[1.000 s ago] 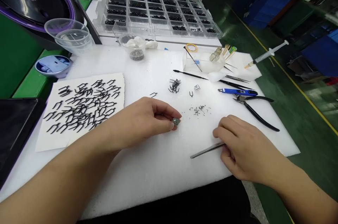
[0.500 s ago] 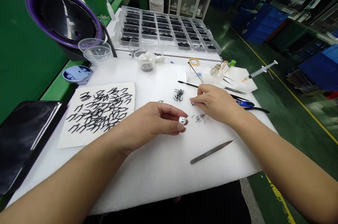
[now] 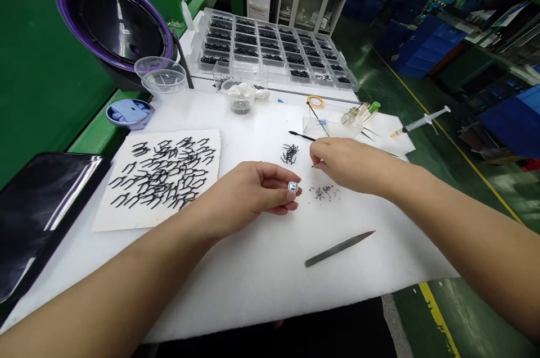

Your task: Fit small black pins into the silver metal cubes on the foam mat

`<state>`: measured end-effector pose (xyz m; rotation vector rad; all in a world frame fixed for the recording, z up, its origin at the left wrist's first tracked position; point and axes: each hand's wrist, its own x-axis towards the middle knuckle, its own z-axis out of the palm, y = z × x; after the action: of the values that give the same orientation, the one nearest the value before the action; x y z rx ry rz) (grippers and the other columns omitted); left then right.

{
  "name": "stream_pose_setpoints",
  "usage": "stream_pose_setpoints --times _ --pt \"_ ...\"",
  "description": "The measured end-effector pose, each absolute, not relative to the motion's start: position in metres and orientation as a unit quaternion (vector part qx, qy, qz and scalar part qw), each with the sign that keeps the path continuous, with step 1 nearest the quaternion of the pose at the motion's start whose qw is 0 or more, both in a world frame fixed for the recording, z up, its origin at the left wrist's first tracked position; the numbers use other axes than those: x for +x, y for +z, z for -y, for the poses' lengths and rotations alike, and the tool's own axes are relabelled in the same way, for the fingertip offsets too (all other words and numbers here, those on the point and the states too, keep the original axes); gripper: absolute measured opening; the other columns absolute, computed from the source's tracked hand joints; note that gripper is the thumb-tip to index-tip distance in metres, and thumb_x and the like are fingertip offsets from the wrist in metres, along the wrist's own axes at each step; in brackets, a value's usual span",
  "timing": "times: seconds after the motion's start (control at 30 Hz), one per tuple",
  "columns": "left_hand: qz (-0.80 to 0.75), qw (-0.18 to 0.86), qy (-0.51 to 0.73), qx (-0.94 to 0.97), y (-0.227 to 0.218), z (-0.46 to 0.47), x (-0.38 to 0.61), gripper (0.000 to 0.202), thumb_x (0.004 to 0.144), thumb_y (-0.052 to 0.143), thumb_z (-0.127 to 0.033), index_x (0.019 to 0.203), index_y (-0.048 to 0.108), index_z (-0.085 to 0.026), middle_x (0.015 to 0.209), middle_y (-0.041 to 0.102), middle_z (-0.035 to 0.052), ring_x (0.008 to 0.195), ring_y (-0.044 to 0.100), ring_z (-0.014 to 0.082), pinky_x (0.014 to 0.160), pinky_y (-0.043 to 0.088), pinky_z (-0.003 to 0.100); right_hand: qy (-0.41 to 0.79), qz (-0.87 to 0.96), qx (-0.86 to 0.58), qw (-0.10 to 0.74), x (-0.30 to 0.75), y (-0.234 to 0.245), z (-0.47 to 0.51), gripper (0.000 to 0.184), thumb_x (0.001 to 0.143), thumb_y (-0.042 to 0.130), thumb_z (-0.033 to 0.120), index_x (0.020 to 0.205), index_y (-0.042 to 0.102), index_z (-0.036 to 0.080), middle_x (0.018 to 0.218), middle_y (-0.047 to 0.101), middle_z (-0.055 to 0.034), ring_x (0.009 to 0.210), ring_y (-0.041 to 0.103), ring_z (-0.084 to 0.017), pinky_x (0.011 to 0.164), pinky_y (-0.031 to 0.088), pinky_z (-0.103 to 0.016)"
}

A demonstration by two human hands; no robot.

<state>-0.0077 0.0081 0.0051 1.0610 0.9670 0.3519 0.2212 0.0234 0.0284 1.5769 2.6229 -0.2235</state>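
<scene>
Workshop desk (image 3: pixel 253 273) with tweezers (image 3: pixel 340 248), compartment tray (image 3: pixel 275 68) of black parts (image 3: pixel 246 52) at its far side, yellow-lined floor (image 3: pixel 451 195) to its right

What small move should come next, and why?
Probably bring the right hand toward the silver part. A dark bit shows at the right fingertips, seemingly pinched, while the left hand already holds the part close by. The tweezers lie out of both hands.

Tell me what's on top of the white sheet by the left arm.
Black two-pronged pieces crowd the white sheet, many overlapping. The left forearm blocks the sheet's near right corner, so anything there can't be seen.
</scene>
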Motion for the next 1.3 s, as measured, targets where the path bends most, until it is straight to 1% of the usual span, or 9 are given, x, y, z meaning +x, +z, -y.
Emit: stream_pose_setpoints --times 0.1,0.2,0.37,0.47,0.6,0.73,0.9,1.07,1.3 --pt "-0.435 0.735 0.163 0.495 0.008 -0.006 -0.007 0.027 0.081 0.078 -0.029 0.105 0.072 -0.017 0.094 0.077 0.0032 0.087 0.074 0.0159 0.084 0.059 0.027 -0.133 -0.816 0.549 -0.122 0.218 0.042 -0.017 0.017 0.088 0.064 0.019 0.104 0.07 0.023 0.073 0.069 0.0023 0.063 0.062 -0.014 0.058 0.046 -0.027" --pt "-0.418 0.738 0.176 0.5 0.007 -0.004 -0.007 0.023 0.082 0.076 -0.027 0.103 0.072 -0.018 0.092 0.077 0.0024 0.086 0.073 0.0153 0.082 0.059 0.026 -0.162 -0.776 0.549 -0.265 0.209 0.047 -0.009 0.01 0.087 0.067 0.022 0.095 0.073 0.021 0.071 0.07 0.0026 0.061 0.065 -0.014 0.056 0.05 -0.027" --pt "-0.418 0.746 0.187 0.483 0.004 -0.004 -0.007 0.021 0.081 0.077 -0.023 0.101 0.073 -0.019 0.083 0.076 -0.0004 0.081 0.073 0.0132 0.077 0.059 0.023 -0.298 -0.71 0.535 -0.348 0.199 0.039 0.012 0.007 0.093 0.062 0.023 0.091 0.068 0.02 0.06 0.064 0.0051 0.045 0.06 -0.009 0.042 0.048 -0.02" --pt "-0.42 0.744 0.182 0.487 0.003 -0.005 -0.007 0.02 0.082 0.075 -0.025 0.102 0.074 -0.021 0.084 0.077 -0.0009 0.085 0.074 0.0151 0.08 0.06 0.025 -0.305 -0.68 0.539 -0.392 0.199 0.034 0.02 0.005 0.089 0.068 0.02 0.091 0.073 0.019 0.068 0.071 0.0019 0.055 0.068 -0.012 0.052 0.057 -0.022" --pt "-0.425 0.726 0.182 0.509 0.003 -0.006 -0.009 0.019 0.084 0.074 -0.028 0.102 0.076 -0.027 0.082 0.078 -0.0035 0.086 0.075 0.0172 0.08 0.06 0.027 -0.25 -0.683 0.552 -0.407 0.197 0.029 0.022 0.01 0.089 0.069 0.015 0.093 0.076 0.022 0.08 0.078 0.0004 0.07 0.075 -0.014 0.066 0.062 -0.023" --pt "-0.426 0.686 0.218 0.547 0.005 -0.004 -0.012 0.021 0.084 0.074 -0.036 0.104 0.076 -0.03 0.087 0.079 -0.0041 0.087 0.075 0.0181 0.081 0.059 0.028 -0.265 -0.674 0.54 -0.428 0.194 0.024 0.024 0.026 0.086 0.073 0.014 0.108 0.073 0.027 0.087 0.079 0.0017 0.077 0.077 -0.016 0.071 0.064 -0.027" --pt "-0.432 0.66 0.237 0.567 0.005 -0.003 -0.014 0.027 0.081 0.076 -0.045 0.105 0.075 -0.031 0.094 0.078 -0.0037 0.09 0.074 0.0193 0.081 0.059 0.03 -0.229 -0.697 0.538 -0.416 0.195 0.025 0.024 0.007 0.085 0.075 0.02 0.088 0.076 0.027 0.089 0.076 0.0016 0.083 0.072 -0.017 0.074 0.06 -0.029" --pt "-0.43 0.642 0.229 0.592 0.003 -0.003 -0.014 0.025 0.082 0.075 -0.045 0.106 0.076 -0.036 0.085 0.077 -0.0064 0.086 0.072 0.0184 0.076 0.057 0.028 -0.19 -0.754 0.535 -0.33 0.197 0.032 0.025 0.008 0.093 0.064 0.022 0.094 0.072 0.026 0.12 0.069 -0.0032 0.117 0.063 -0.024 0.097 0.053 -0.041" --pt "-0.436 0.616 0.244 0.61 0.004 -0.002 -0.012 0.025 0.082 0.074 -0.047 0.104 0.078 -0.037 0.083 0.077 -0.0068 0.079 0.071 0.0187 0.065 0.055 0.027 -0.132 -0.773 0.542 -0.302 0.187 0.046 0.04 0.01 0.092 0.06 0.021 0.089 0.068 0.026 0.103 0.072 -0.0034 0.096 0.067 -0.023 0.078 0.053 -0.036"
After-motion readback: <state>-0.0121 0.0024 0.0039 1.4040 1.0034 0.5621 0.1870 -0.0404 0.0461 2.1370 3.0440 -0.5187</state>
